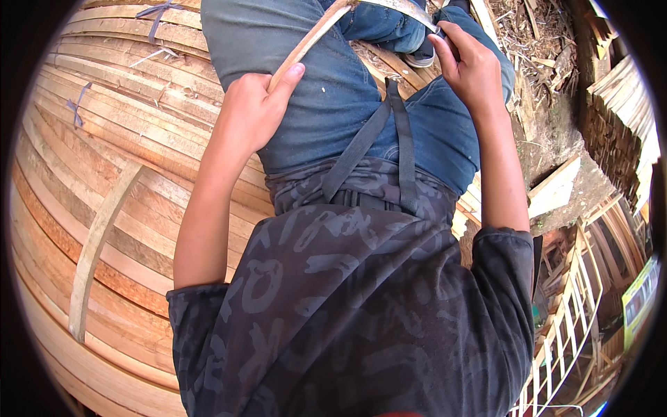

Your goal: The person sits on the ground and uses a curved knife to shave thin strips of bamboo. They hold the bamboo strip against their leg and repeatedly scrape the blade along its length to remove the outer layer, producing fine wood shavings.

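Note:
My left hand (258, 104) is wrapped round the lower end of a long, pale wooden handle (313, 42), thumb along it, above my left thigh. The handle slants up to the top edge, where it meets a thin, greyish, sickle-like curved piece (403, 7). That bend is partly cut off by the frame. At the curved piece's far end, my right hand (472, 66) closes thumb and fingers near its tip, over my right knee. A small dark bit shows between those fingers; I cannot make out what it is.
Long sawn wood strips (132, 222) lie stacked at the left, some tied with blue bands (78, 105). A loose slat (101, 250) crosses them. Wood shavings (538, 62) cover the ground at upper right. More stacked wood (629, 125) and a slatted wooden frame (566, 326) stand at right.

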{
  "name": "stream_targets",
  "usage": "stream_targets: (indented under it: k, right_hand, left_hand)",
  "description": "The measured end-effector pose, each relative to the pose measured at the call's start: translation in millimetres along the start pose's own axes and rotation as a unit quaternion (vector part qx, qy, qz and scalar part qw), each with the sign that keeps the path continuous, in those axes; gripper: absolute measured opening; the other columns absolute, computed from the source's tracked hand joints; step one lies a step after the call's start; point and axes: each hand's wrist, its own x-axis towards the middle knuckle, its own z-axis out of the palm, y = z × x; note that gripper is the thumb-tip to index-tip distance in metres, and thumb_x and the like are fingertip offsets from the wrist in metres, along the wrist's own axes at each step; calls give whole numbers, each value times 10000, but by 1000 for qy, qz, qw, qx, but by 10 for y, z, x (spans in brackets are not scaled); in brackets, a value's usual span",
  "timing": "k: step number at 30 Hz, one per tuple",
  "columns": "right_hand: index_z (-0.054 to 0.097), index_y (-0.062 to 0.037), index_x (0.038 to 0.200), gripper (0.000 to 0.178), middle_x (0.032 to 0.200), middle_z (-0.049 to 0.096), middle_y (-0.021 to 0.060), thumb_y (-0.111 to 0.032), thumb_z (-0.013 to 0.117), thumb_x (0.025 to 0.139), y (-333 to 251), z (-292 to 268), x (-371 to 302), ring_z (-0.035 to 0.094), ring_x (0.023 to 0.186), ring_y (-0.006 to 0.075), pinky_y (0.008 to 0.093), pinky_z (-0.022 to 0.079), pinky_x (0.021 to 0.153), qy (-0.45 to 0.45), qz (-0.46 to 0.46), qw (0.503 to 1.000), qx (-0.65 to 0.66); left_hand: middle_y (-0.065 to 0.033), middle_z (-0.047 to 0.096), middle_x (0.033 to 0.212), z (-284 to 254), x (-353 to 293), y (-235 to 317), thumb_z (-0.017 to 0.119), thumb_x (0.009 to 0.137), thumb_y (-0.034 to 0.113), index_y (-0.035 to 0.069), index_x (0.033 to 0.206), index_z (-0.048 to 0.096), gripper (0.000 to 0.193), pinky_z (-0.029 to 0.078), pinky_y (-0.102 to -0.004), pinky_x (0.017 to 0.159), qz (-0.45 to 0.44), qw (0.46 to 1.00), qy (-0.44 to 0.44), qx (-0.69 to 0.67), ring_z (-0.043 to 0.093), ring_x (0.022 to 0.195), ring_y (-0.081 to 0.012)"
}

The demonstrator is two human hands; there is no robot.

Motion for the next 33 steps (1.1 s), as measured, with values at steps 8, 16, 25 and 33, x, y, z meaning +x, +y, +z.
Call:
stream_targets:
  k: [8,16,25,33]
  right_hand:
    - [684,2,1126,489,992,712,218,-437,594,933,1701,-600,-248,682,971,357,419,505,843,126,318,922,-184]
    - [650,9,992,267,660,533,-9,-238,549,1015,838,-556,-647,454,594,59,234,372,540,90,316,943,55]
    - [626,-49,1015,230,725,655,169,-250,667,911,-563,295,-371,660,689,371,443,511,612,-40,123,969,211]
    - [630,-86,994,246,712,660,167,-324,629,934,-239,120,-217,658,717,393,474,513,611,-94,134,983,85]
  left_hand:
    - [-200,482,499,28,-105,-94,549,939,572,-70,597,548,727,446,-436,549,10,1000,15,-23,511,489,-314]
    - [-240,568,571,38,-251,95,587,897,602,-42,660,618,687,479,-463,575,-17,992,84,93,607,581,-408]
    - [-242,619,646,-59,-350,-73,578,888,622,-10,688,617,663,493,-493,621,-59,978,94,174,641,661,-425]
    - [-263,624,654,59,-239,-119,579,898,598,-31,686,645,668,505,-488,605,-35,972,113,201,649,664,-441]
